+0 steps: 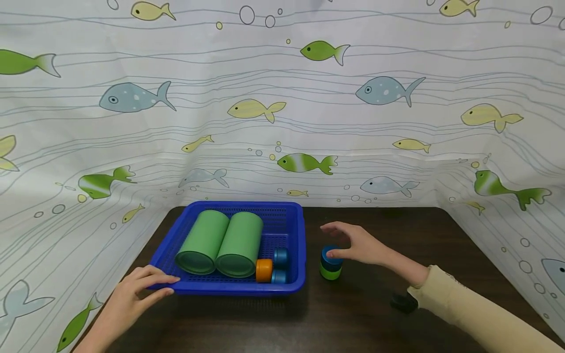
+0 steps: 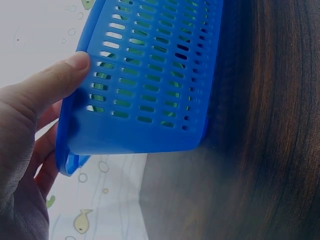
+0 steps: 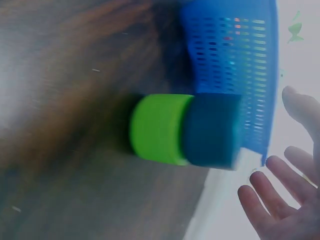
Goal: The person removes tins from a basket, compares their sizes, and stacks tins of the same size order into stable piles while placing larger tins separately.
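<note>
Nearest us, a cream sleeve [image 1: 476,309] led to our right hand [image 1: 364,243], its fingers loosely spread just beside the blue-and-green stack [image 1: 331,267], blue uppermost, on the dark wood-grained table [image 1: 353,323]. Our left hand [image 1: 132,289] gripped the front-left rim of the blue basket [image 1: 238,289], which stood just left of that stack. Fish-printed white sheeting [image 1: 282,29] rose behind the table and along both its sides.

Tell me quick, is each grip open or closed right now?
Left grip: closed, holding the blue perforated basket.
Right grip: open, holding nothing, near the blue-and-green stack.
</note>
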`<action>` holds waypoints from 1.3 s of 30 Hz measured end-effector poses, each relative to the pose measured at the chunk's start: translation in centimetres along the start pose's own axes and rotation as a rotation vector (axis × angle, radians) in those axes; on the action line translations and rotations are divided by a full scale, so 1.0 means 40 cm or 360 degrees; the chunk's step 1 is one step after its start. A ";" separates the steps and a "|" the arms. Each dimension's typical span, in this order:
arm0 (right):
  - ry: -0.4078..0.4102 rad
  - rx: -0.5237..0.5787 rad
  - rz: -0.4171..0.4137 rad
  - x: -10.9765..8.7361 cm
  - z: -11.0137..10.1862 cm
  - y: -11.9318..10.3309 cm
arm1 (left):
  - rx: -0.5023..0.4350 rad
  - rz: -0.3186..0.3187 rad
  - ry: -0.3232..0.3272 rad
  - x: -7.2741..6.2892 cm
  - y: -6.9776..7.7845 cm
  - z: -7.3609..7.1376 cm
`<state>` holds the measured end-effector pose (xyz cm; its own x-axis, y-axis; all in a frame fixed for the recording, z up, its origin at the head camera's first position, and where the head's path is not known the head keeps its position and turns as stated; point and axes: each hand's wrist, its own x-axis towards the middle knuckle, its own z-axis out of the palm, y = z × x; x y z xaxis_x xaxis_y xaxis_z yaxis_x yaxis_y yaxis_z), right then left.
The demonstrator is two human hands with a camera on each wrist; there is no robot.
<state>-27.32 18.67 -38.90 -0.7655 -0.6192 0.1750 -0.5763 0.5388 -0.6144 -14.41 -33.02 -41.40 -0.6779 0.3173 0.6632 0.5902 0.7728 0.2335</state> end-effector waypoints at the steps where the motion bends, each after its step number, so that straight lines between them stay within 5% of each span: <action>1: -0.0003 -0.0008 -0.0019 0.009 -0.006 -0.008 | 0.0000 0.0002 0.0000 0.000 0.000 0.001; 19: -0.0282 -0.0346 -0.0308 0.213 -0.035 -0.147 | 0.0005 0.0022 0.0010 -0.001 -0.005 -0.001; 26: -0.0644 -0.0505 -0.0289 0.306 -0.008 -0.203 | -0.0106 0.0003 0.0041 -0.017 0.002 0.000; 39: -0.1243 -0.0847 -0.0146 0.422 0.050 -0.259 | -0.0031 0.0016 0.0015 -0.001 0.002 0.000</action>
<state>-33.68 1.49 -31.13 -0.4140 -0.7753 -0.4771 -0.8271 0.5393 -0.1586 -14.34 -32.97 -41.38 -0.6675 0.3199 0.6724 0.6055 0.7587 0.2402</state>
